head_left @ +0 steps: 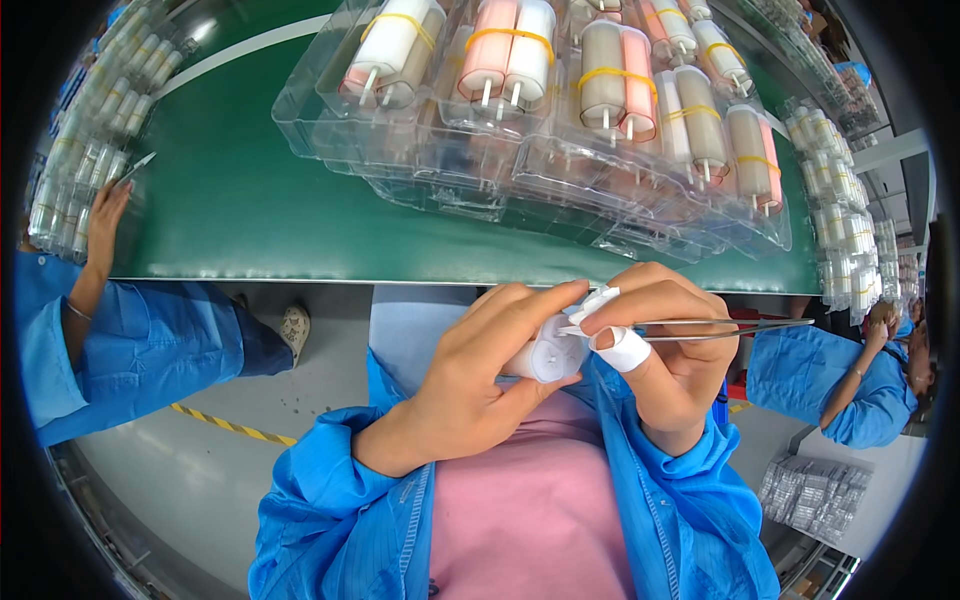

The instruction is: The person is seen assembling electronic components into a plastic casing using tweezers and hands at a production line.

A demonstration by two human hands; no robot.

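My left hand (pixel 465 385) is closed around a whitish, translucent cylinder (pixel 552 358), its round end turned up to the right. Tweezers (pixel 745 328) lie across my right hand (pixel 680 345), gripped among its fingers with the metal tips pointing right. The same hand pinches a small white piece (pixel 597 304) between thumb and forefinger, against the cylinder's end. White tape (pixel 622 349) wraps the thumb. Fingers partly hide where the white piece and the cylinder meet.
Beyond my hands, stacked clear plastic trays (pixel 440 165) on a green work surface (pixel 220 200) hold grey, white and pink cylinders (pixel 604 75), banded in yellow. Co-workers in blue stand at left (pixel 140 345) and right (pixel 810 375). More filled trays line both sides.
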